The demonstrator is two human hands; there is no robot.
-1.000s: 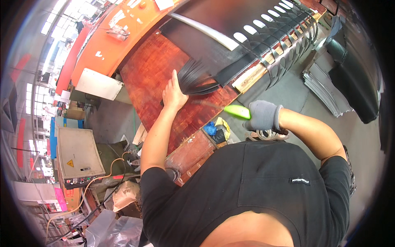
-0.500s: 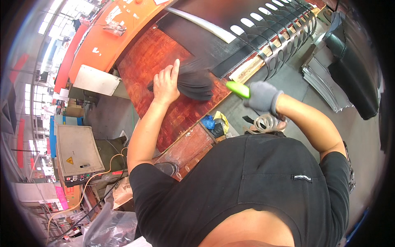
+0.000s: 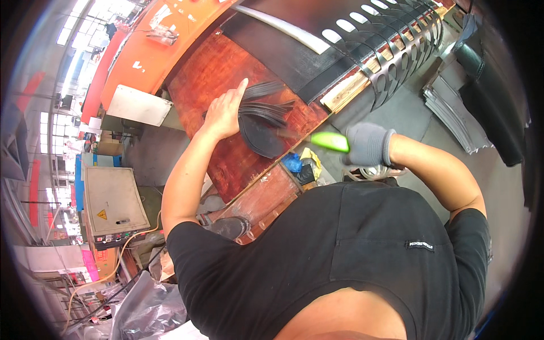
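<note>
Left hand [image 3: 224,112] gripping fanned black strips [image 3: 264,115] by one end, above red-brown table [image 3: 199,86] | gloved right hand [image 3: 368,144] closed round green handle [image 3: 331,142], near table edge.

Head-worn fisheye view, steeply downward

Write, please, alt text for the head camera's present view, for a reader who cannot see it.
A person's bare left hand holds a fanned bundle of thin, flexible black strips over a reddish-brown wooden table, while the grey-gloved right hand grips a bright green handle near its edge. Beyond, a long white strip lies on a black surface.
</note>
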